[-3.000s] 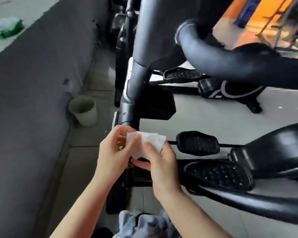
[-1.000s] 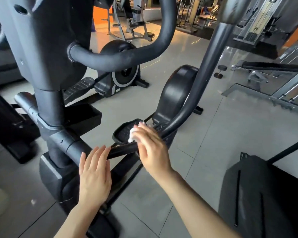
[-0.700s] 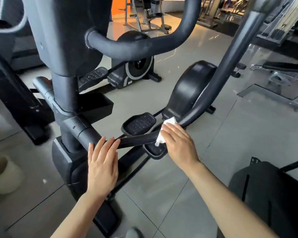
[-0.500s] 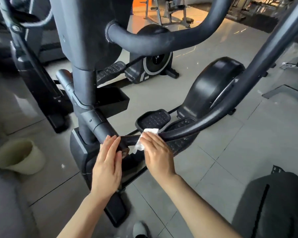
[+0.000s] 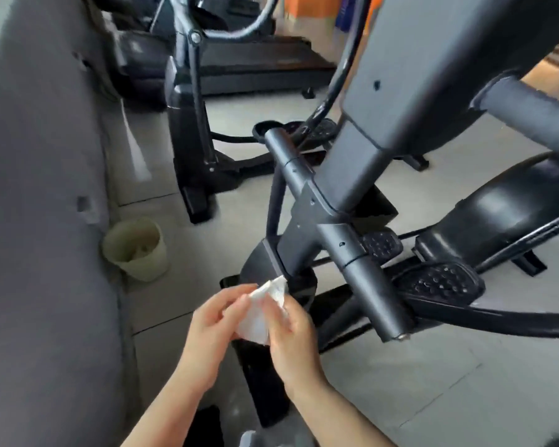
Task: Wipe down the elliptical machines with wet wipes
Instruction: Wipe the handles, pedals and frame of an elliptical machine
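A black elliptical machine point(image 5: 362, 175) fills the centre and right, its grey crossbar point(image 5: 346, 250) running diagonally and its studded pedals point(image 5: 439, 282) low on the right. A crumpled white wet wipe point(image 5: 262, 312) is held in front of the machine's base, off its surface. My left hand point(image 5: 213, 330) pinches the wipe from the left with curled fingers. My right hand point(image 5: 294, 340) grips it from the right.
A pale green waste bin point(image 5: 136, 250) stands on the tiled floor by the grey padded wall point(image 5: 42, 221) at left. A second elliptical point(image 5: 191, 124) stands behind. A treadmill point(image 5: 255, 66) sits at the back.
My right hand has lifted the wipe off the pedal arm and my left hand has left the crossbar; both now hold the wipe together. The view has swung left toward the wall and bin.
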